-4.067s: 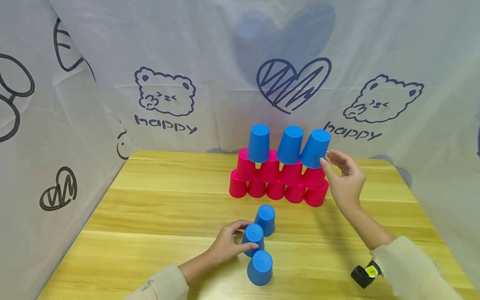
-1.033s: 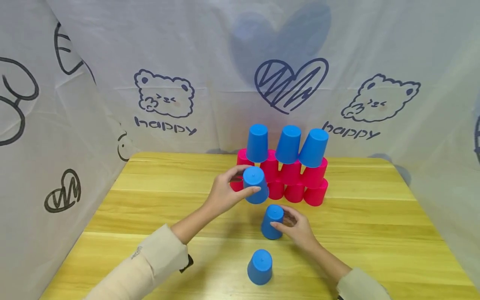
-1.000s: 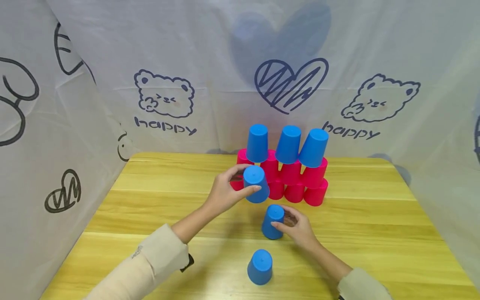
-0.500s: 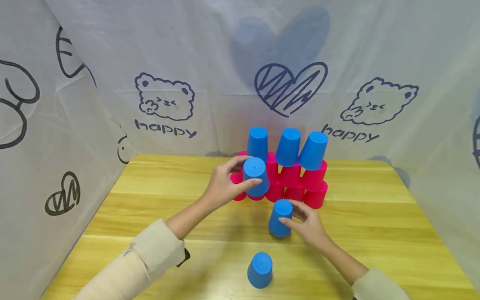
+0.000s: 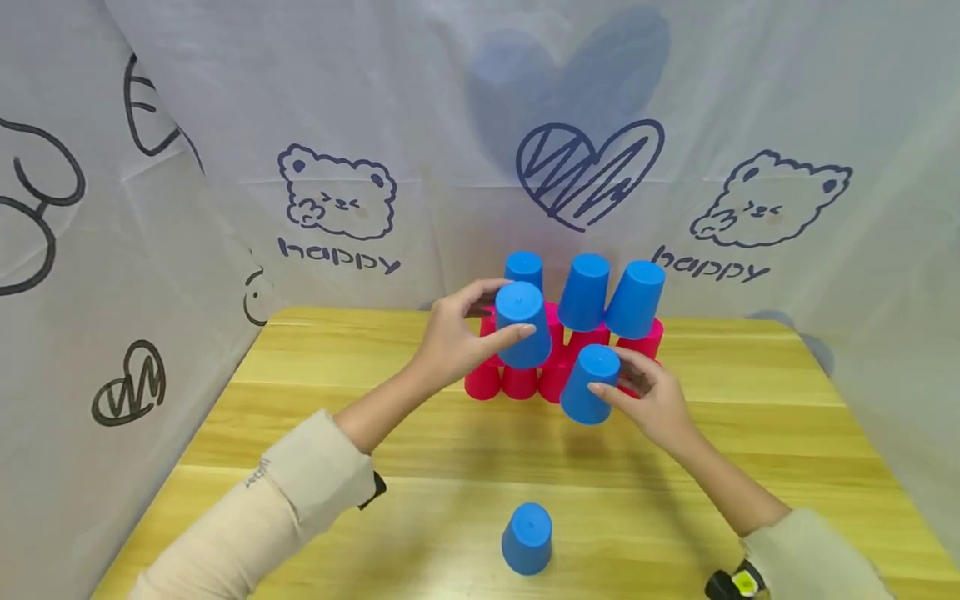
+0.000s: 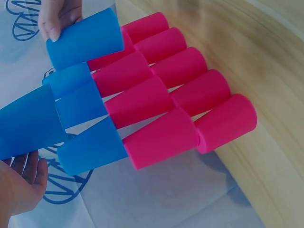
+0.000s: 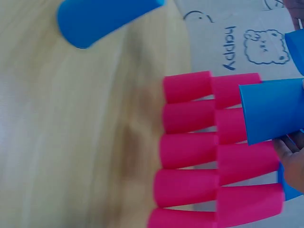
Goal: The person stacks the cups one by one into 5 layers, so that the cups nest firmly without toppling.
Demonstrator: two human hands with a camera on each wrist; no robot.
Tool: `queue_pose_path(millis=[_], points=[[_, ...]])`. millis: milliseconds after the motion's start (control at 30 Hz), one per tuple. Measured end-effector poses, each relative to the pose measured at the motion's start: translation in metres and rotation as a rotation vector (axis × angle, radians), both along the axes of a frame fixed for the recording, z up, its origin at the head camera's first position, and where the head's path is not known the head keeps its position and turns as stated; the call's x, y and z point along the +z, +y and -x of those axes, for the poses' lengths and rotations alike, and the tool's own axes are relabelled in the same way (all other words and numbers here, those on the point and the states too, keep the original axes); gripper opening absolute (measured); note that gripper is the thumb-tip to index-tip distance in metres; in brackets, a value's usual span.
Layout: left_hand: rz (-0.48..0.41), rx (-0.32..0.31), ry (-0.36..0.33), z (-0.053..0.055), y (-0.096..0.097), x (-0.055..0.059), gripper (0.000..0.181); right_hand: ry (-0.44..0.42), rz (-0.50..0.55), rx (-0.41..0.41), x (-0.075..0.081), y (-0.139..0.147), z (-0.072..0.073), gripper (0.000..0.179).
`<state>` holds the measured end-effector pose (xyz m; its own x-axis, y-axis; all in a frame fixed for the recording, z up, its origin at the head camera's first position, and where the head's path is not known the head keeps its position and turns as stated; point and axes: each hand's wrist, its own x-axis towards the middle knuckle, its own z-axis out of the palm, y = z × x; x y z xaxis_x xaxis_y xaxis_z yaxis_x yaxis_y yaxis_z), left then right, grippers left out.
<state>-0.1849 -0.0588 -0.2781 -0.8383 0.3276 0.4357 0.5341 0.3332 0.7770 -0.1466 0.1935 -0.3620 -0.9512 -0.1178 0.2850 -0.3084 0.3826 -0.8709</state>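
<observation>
My left hand [image 5: 459, 340] grips an upside-down blue cup [image 5: 522, 327] between thumb and fingers, raised in front of the stack's left side. My right hand [image 5: 654, 398] holds another upside-down blue cup [image 5: 589, 387] a bit lower, in front of the stack's right half. Behind them stand two rows of pink cups [image 5: 482, 382], with three blue cups [image 5: 583, 293] along the top. Both held cups hide part of the stack in the head view. In the left wrist view, the left hand's cup [image 6: 29, 124] hangs beside the top blue row.
One more blue cup [image 5: 527, 540] stands upside down near the table's front. The wooden table [image 5: 315, 467] meets a white printed cloth [image 5: 442, 225] behind the stack and at both sides. A black strap [image 5: 726, 585] shows at the right sleeve.
Both hands have lifted their blue cups. The left one rose toward the top row; the right one left the table and moved up and to the right.
</observation>
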Motion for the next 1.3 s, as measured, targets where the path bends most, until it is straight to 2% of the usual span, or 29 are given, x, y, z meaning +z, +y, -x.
queue_pose_path(millis=[233,467,767,967,1300], points=[[-0.012,0.002,-0.027,0.01,0.002,0.016,0.05,0.036,-0.025,-0.051,0.033,0.007,0.005,0.049],[0.019,0.045,-0.058,0.019,0.0,0.027,0.05,0.09,0.02,-0.081,0.059,0.006,0.016,0.05],[0.022,0.079,-0.054,0.034,0.009,0.037,0.05,0.168,-0.006,-0.114,0.083,0.005,0.027,0.048],[0.011,0.104,-0.062,0.043,0.015,0.038,0.05,0.215,0.005,-0.139,0.096,0.009,0.034,0.046],[-0.011,0.12,-0.068,0.053,0.026,0.044,0.051,0.206,-0.019,-0.238,0.118,0.01,0.056,0.047]])
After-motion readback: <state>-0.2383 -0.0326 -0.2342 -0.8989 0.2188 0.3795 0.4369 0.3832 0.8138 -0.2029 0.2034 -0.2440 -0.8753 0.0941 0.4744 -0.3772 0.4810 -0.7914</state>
